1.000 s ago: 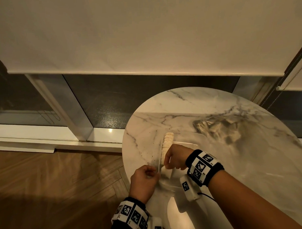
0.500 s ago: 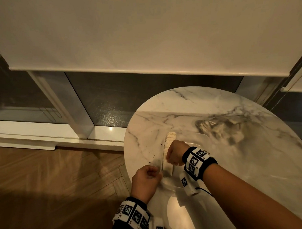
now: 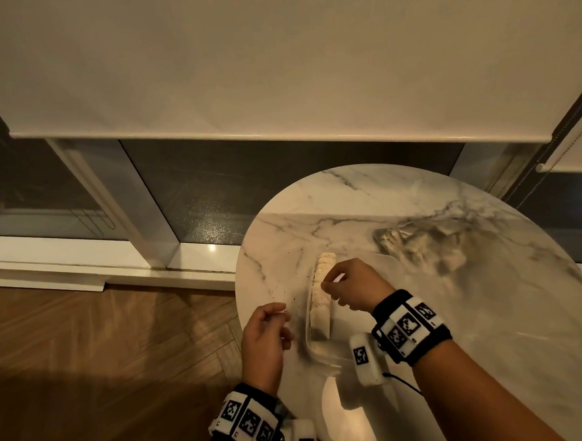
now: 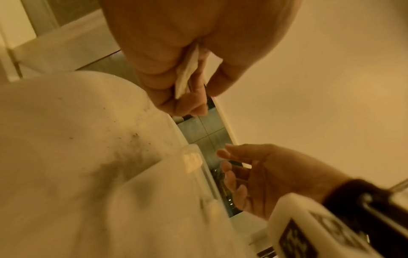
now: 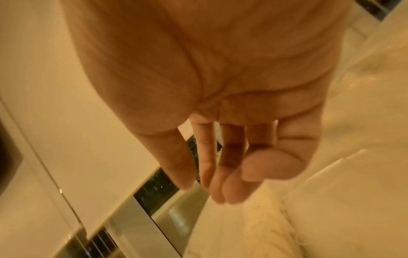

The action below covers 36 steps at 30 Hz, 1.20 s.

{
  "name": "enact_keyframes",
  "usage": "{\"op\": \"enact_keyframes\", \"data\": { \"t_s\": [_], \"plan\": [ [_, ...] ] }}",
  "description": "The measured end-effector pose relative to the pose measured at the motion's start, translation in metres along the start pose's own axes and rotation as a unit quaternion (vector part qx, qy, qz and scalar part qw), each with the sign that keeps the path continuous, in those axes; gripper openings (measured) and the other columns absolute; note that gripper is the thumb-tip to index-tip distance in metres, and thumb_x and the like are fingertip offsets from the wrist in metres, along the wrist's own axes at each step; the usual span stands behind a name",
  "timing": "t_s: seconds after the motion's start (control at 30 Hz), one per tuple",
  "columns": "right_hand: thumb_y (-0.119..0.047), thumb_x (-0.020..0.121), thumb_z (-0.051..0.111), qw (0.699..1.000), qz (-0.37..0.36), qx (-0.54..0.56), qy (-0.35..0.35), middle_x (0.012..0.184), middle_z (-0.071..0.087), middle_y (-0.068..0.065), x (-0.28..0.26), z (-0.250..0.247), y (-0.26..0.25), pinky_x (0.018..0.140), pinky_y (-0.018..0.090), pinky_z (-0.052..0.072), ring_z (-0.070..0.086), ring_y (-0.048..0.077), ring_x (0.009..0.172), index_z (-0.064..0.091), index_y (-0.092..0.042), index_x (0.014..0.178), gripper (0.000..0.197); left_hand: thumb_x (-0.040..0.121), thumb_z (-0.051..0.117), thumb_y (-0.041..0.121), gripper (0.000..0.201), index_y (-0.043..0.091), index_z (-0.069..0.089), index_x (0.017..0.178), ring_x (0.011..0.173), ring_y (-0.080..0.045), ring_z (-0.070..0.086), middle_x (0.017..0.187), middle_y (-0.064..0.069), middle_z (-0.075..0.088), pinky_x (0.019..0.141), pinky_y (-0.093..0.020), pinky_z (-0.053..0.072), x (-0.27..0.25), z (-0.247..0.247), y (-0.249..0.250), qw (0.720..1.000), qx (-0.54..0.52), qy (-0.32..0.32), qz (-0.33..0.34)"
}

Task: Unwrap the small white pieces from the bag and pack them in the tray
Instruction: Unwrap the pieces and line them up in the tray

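A clear tray (image 3: 377, 266) lies on the marble table (image 3: 451, 313), with a row of small white pieces (image 3: 320, 305) along its left wall. My right hand (image 3: 329, 283) hovers just over that row with relaxed fingers and holds nothing; the right wrist view shows its empty palm (image 5: 220, 183) above the pieces (image 5: 260, 227). My left hand (image 3: 276, 319) is left of the tray, fingers curled around a crumpled white wrapper (image 4: 185, 73). The clear bag (image 3: 422, 245) with more pieces lies behind the tray, to the right.
The round table's left edge (image 3: 242, 288) runs close beside my left hand, above a wooden floor (image 3: 106, 342). Dark specks (image 3: 292, 286) dot the marble left of the tray. A window frame and a lowered blind (image 3: 278, 72) stand behind the table.
My right hand has left the near end of the row, moved a little farther along it and opened. My left hand has drawn slightly left, away from the tray.
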State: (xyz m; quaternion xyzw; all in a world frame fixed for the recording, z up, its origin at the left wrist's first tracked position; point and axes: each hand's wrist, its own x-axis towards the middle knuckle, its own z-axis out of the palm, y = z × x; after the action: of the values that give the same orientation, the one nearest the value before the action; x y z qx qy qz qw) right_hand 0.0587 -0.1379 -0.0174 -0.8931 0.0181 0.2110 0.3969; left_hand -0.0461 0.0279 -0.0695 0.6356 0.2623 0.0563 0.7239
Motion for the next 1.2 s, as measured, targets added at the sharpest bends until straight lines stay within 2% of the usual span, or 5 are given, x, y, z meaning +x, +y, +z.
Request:
{"op": "enact_keyframes", "data": {
  "t_s": [0.27,0.5,0.77,0.97,1.2],
  "plan": [
    [-0.035,0.095,0.065,0.98,-0.033,0.161,-0.114,0.088,0.075,0.017,-0.062,0.004,-0.004,0.06,0.025,0.056,0.068,0.016,0.068,0.073,-0.002,0.093,0.034,0.097,0.035,-0.002,0.037,0.008,0.065,0.117,0.104,-0.025,0.072,0.116,-0.013,0.071,0.088,-0.038,0.05,-0.002,0.01,0.025,0.923,-0.365,-0.052,-0.105],
    [-0.031,0.087,0.076,0.944,-0.025,0.284,-0.166,0.086,0.074,0.017,-0.078,0.016,-0.007,0.062,0.028,0.057,0.068,0.02,0.072,0.073,0.003,0.098,0.037,0.105,0.033,0.008,0.035,0.011,0.057,0.131,0.129,-0.017,0.058,0.133,-0.004,0.066,0.108,-0.042,0.041,-0.019,0.024,0.03,0.944,-0.321,-0.08,-0.01],
    [-0.009,0.086,0.075,0.961,-0.058,0.259,-0.079,0.074,0.072,0.018,-0.075,0.017,-0.003,0.057,0.033,0.057,0.068,0.023,0.062,0.07,0.0,0.093,0.012,0.102,0.039,0.022,0.037,0.012,0.06,0.132,0.121,-0.011,0.063,0.128,0.0,0.069,0.101,-0.034,0.045,-0.027,0.028,0.033,0.951,-0.287,-0.112,-0.011],
    [-0.031,0.082,0.072,0.986,-0.136,0.063,0.068,0.073,0.069,-0.009,-0.049,0.011,0.027,0.067,0.04,0.059,0.066,0.01,0.067,0.068,-0.027,0.077,0.008,0.094,0.065,0.011,0.019,0.021,0.068,0.11,0.099,-0.015,0.068,0.111,0.0,0.071,0.078,-0.028,0.055,-0.011,0.023,0.004,0.999,-0.004,-0.044,0.014],
    [-0.022,0.089,0.069,0.99,-0.095,-0.103,-0.022,0.08,0.07,-0.005,-0.022,0.006,0.037,0.066,0.026,0.054,0.064,0.01,0.071,0.069,-0.027,0.085,0.007,0.076,0.085,0.019,0.026,0.026,0.07,0.097,0.087,-0.002,0.066,0.093,0.011,0.072,0.071,-0.009,0.05,0.006,0.015,-0.016,0.956,0.277,-0.074,0.059]
  ]
}}
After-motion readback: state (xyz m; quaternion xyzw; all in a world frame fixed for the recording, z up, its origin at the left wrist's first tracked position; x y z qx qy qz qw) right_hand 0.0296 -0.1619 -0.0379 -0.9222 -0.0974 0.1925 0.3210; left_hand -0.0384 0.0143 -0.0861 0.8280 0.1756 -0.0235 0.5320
